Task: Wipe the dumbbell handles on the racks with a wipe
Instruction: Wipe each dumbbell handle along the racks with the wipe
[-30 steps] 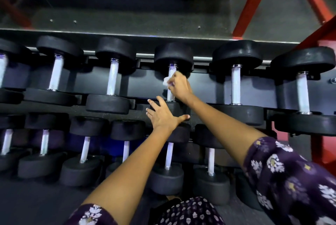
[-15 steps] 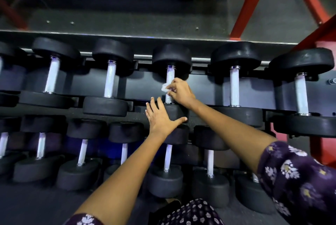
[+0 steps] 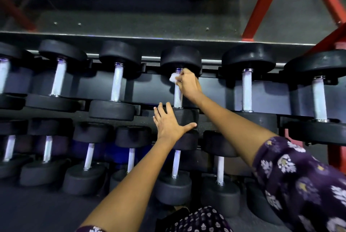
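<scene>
Black dumbbells with silver handles lie in two rows on the rack. My right hand (image 3: 189, 84) grips the upper end of one upper-row handle (image 3: 177, 97), just under that dumbbell's far head (image 3: 180, 59), with a small white wipe (image 3: 173, 78) held against the metal. The wipe pokes out to the left of my fingers. My left hand (image 3: 169, 122) lies flat with spread fingers on the near head (image 3: 187, 117) of the same dumbbell.
More dumbbells flank it, with handles to the left (image 3: 117, 83) and right (image 3: 246, 90). A lower row (image 3: 176, 164) sits below my arms. A grey shelf (image 3: 131, 23) and red frame posts (image 3: 258, 12) stand above and at right.
My right hand slid the wipe down the handle, then back up to its top end. The left hand stayed flat on the near head.
</scene>
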